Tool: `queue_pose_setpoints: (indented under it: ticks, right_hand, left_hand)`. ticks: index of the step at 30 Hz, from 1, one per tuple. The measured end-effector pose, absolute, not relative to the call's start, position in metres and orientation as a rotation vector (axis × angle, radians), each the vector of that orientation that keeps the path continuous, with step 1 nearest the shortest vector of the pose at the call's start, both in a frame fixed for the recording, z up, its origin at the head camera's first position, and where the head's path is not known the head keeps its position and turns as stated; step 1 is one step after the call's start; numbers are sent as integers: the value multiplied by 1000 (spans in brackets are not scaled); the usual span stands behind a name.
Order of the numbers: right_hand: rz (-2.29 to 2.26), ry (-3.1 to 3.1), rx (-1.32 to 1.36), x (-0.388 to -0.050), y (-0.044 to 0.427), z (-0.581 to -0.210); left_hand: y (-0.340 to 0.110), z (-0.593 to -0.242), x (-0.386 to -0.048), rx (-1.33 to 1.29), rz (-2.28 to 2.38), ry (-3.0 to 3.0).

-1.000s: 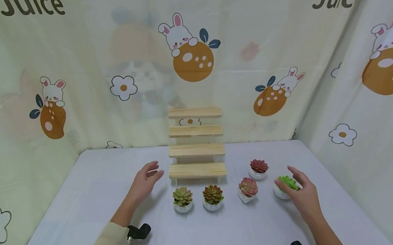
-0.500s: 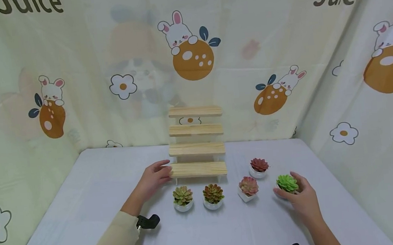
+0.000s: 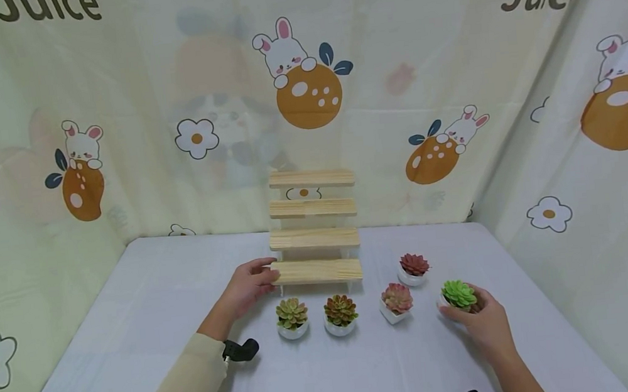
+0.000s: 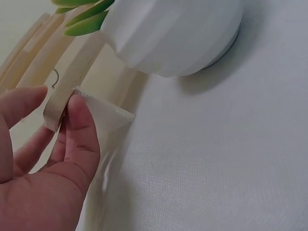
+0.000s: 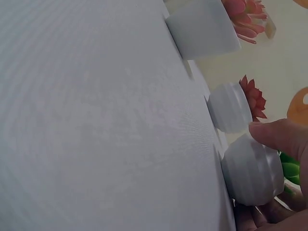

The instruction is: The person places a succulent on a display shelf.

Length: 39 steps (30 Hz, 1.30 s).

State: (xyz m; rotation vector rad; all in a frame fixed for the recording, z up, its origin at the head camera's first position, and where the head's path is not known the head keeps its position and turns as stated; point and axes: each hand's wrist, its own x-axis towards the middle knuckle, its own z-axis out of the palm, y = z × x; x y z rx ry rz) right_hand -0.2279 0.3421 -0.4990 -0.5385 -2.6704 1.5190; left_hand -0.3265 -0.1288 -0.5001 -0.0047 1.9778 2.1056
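Observation:
At the left end of the lowest board of the wooden tiered shelf (image 3: 317, 271), my left hand (image 3: 249, 287) holds the board's edge. The left wrist view shows the fingers of that hand (image 4: 57, 163) bent round the board's end (image 4: 57, 103). On the right, my right hand (image 3: 485, 324) grips the white pot of the bright green succulent (image 3: 458, 294). In the right wrist view, thumb and fingers of that hand (image 5: 284, 178) lie on opposite sides of the ribbed white pot (image 5: 252, 171), which stands upright on the table.
Before the shelf stand a pale green succulent (image 3: 292, 315) and a brownish one (image 3: 340, 312). A pink succulent in a square pot (image 3: 397, 301) and a dark red one (image 3: 414, 268) stand between the shelf and my right hand. A printed curtain (image 3: 378, 152) hangs behind the white table (image 3: 173, 266).
My left hand has moved right, from beside the shelf onto its lowest board. My right hand has lowered and closed round the green succulent's pot. The pots and the shelf look unmoved.

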Motion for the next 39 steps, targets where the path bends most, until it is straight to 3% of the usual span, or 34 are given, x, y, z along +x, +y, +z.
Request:
queue_pose_setpoints:
  ticks: [39]
  right_hand:
    - [1555, -2592, -594, -225, 339, -488]
  left_hand:
    - [-135, -500, -333, 43, 2074, 1919]
